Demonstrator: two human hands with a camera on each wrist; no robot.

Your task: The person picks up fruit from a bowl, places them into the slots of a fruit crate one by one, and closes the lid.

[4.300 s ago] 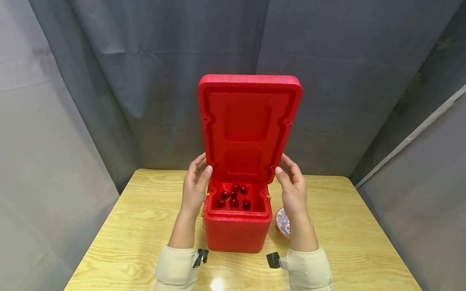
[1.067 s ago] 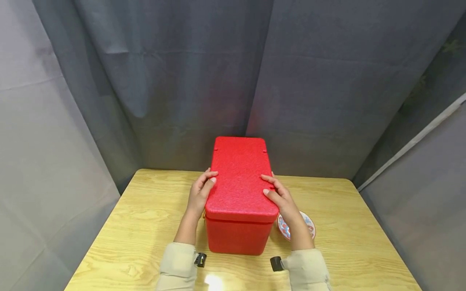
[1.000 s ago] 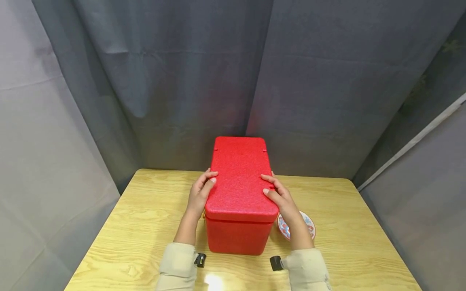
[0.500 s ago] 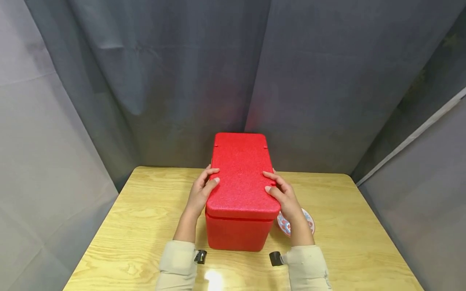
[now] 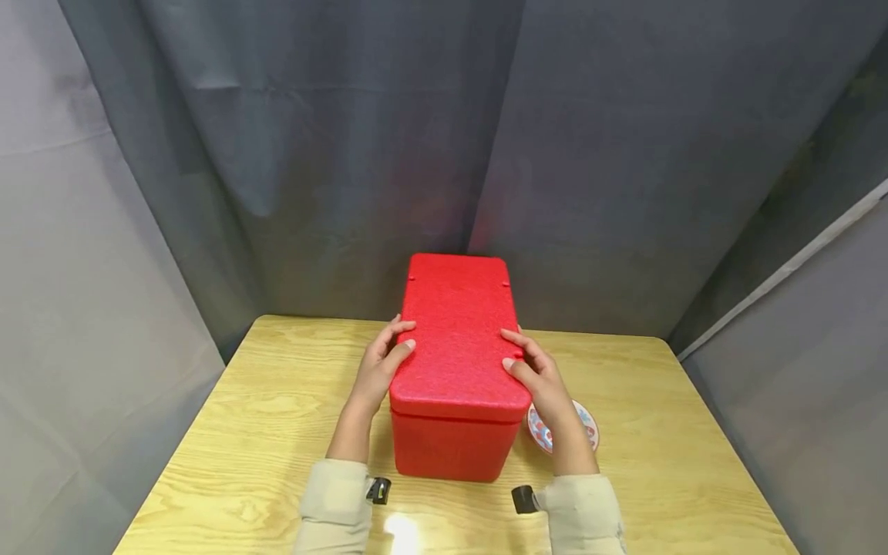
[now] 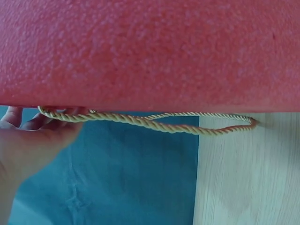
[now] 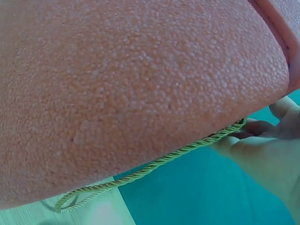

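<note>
A red foam box (image 5: 451,449) stands on the table with its red lid (image 5: 458,347) lying flat on top. A thin dark seam shows between the two at the front. My left hand (image 5: 375,374) grips the lid's left edge, thumb and index finger on top and the other fingers down the side. On the right edge, my right hand (image 5: 548,385) holds it the same way. In the left wrist view a twisted gold cord (image 6: 140,122) hangs along the box's side by the fingers. The right wrist view has a similar cord (image 7: 178,152). The box's inside is hidden.
A small round patterned dish (image 5: 538,428) in red, blue and white sits right of the box, partly behind my right forearm. The wood-grain table (image 5: 264,439) ends at grey curtains (image 5: 333,193) behind and to the sides.
About four seconds ago both hands held the lid raised and tilted, with cherries showing inside the box. Now the lid covers it. Over the last second the hands stay almost still.
</note>
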